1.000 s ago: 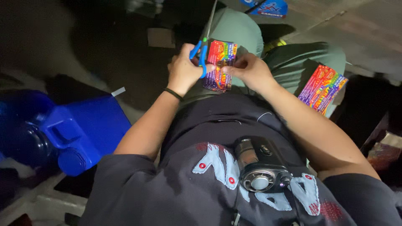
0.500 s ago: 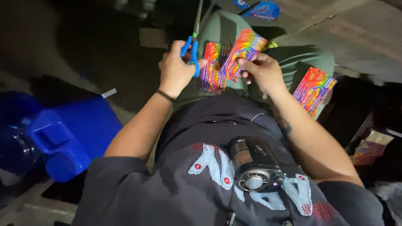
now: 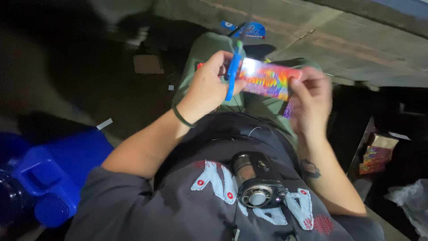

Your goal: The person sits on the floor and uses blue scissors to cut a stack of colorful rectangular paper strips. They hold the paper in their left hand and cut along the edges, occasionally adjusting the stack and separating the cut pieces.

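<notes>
My left hand grips blue-handled scissors, blades pointing up and away from me. My right hand pinches the right end of a shiny rainbow-coloured packet and holds it level in front of me, its left end against the scissors and my left fingers. The right hand is blurred. Both hands hover above my lap in green trousers. A second bit of coloured packet peeks below my right hand; what holds it is hidden.
A blue plastic jug stands at my lower left. A stack of coloured packets lies at the right beside a crumpled clear bag. A blue lid-like object lies ahead on the concrete floor. A small device hangs on my chest.
My right hand lifted one packet from the bunch on my lap and turned it level. My left hand rose with the scissors to meet its left end. The view tilted.
</notes>
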